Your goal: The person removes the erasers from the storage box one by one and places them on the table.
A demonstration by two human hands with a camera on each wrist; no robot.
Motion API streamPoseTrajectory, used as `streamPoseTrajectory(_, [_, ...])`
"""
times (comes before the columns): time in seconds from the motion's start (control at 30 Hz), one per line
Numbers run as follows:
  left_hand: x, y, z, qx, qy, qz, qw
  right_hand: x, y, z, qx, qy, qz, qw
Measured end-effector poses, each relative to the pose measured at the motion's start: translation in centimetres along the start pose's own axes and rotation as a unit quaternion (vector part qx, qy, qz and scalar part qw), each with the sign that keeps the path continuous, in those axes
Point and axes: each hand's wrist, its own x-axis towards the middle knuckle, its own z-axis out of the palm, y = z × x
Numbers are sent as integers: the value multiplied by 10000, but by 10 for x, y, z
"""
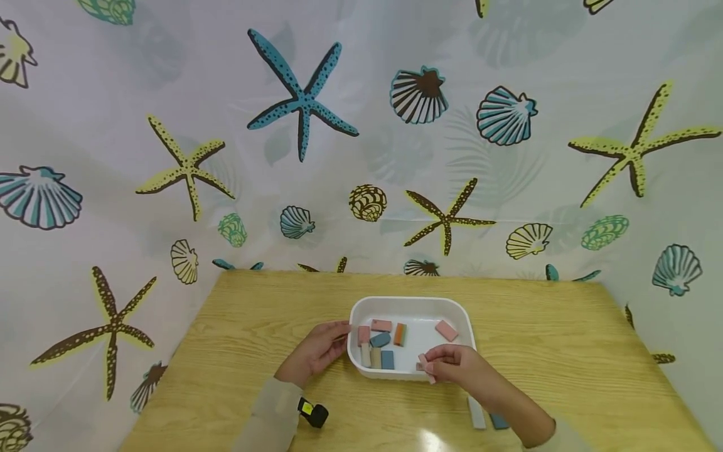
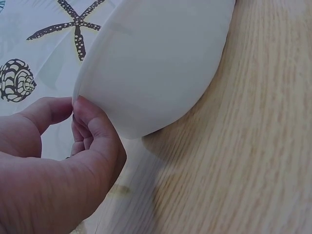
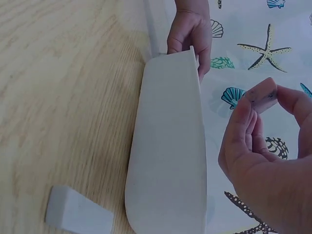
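Note:
A white plastic tub point(image 1: 418, 301) stands on the wooden table. My left hand point(image 1: 313, 353) pinches its left rim between thumb and fingertips; the left wrist view shows the tub's outer wall point(image 2: 161, 63) beyond those fingers. My right hand point(image 1: 460, 367) pinches a small pink block point(image 3: 263, 95) above the tub's near right edge. Inside the tub lie several blocks: a pink block point(image 1: 446, 331) alone at the right, and at the left an orange and green block point(image 1: 400, 334), a blue block point(image 1: 386, 360), a beige block point(image 1: 376, 358) and others.
To the right of the tub, on the table point(image 1: 271, 307), lie a pale grey block point(image 1: 476, 413) and a blue block point(image 1: 499, 421), the latter partly covered by my right forearm. A small black and yellow item point(image 1: 313, 412) shows beside the left sleeve. A shell-patterned curtain point(image 1: 361, 157) surrounds the table.

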Motion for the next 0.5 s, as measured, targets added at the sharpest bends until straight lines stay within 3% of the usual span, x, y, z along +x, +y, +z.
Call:
streamPoseTrajectory(0.2, [1, 0, 0, -7, -22, -36, 10000, -21, 6, 9, -344, 201, 23, 9992])
streamPoseTrajectory(0.5, [4, -3, 0, -23, -49, 63, 10000, -43, 34, 11, -691, 323, -55, 9971])
